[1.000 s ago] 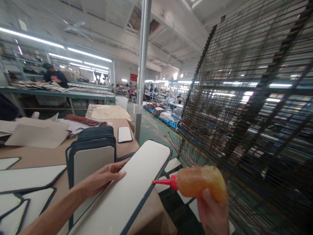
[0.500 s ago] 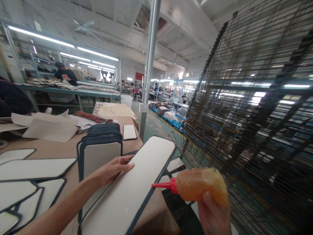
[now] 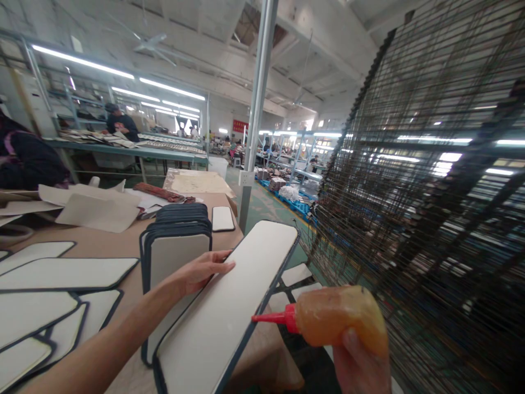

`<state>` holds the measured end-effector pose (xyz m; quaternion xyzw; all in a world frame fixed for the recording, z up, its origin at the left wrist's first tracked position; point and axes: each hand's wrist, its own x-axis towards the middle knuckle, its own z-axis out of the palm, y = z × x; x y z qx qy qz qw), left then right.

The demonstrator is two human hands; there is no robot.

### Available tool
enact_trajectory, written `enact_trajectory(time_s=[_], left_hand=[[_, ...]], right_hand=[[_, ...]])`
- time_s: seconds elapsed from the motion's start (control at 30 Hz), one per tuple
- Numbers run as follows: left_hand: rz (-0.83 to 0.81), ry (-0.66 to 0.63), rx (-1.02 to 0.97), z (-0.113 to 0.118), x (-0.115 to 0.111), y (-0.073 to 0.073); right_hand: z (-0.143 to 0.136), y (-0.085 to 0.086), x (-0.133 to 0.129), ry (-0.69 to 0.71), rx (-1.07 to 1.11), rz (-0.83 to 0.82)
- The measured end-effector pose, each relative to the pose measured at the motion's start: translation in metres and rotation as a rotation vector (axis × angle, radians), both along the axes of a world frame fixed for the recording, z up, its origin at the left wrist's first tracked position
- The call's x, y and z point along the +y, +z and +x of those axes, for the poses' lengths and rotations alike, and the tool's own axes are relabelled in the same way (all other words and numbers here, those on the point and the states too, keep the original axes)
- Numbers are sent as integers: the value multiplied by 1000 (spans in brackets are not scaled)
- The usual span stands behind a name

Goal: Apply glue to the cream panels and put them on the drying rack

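Observation:
A long white panel with a dark blue edge [image 3: 233, 295] is tilted up in front of me. My left hand [image 3: 208, 270] grips its left edge, thumb on the white face and the other fingers mostly hidden behind. In my right hand [image 3: 361, 358] is a squeeze bottle [image 3: 338, 314] of amber liquid, lying on its side. Its red nozzle points left, and the tip meets the panel's right edge. Behind my left hand leans a stack of similar dark-edged panels [image 3: 178, 241].
More dark-edged panels [image 3: 61, 273] lie across the brown-covered table [image 3: 123, 268] at left. Loose pale sheets [image 3: 98, 210] and a small panel [image 3: 222, 218] lie further back. A tall wire rack [image 3: 410, 180] stands at right, a metal post [image 3: 256, 109] ahead. People [image 3: 122, 123] work beyond.
The bottle's nozzle tip has moved a little down along the panel's right edge. The view has shifted slightly left, so the surroundings appear further right. Both hands keep their holds.

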<state>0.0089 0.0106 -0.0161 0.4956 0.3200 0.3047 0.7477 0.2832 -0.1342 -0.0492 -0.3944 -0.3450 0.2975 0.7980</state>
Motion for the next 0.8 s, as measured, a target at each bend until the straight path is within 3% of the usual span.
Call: enact_trajectory(time_s=[0.27,0.47,0.67,0.8], left_hand=[[-17,54,37,5,8,10],[-5,99,50,6,18,10],[3,143,79,9,23,14],[29,203,75,9,26,14]], right_hand=[[0,-14,-6,131,19,-36],[-3,-14,-9,198,3,-48],[-10,-20,-11,201,-122,-59],[-24,-28,-22,223,97,-78]])
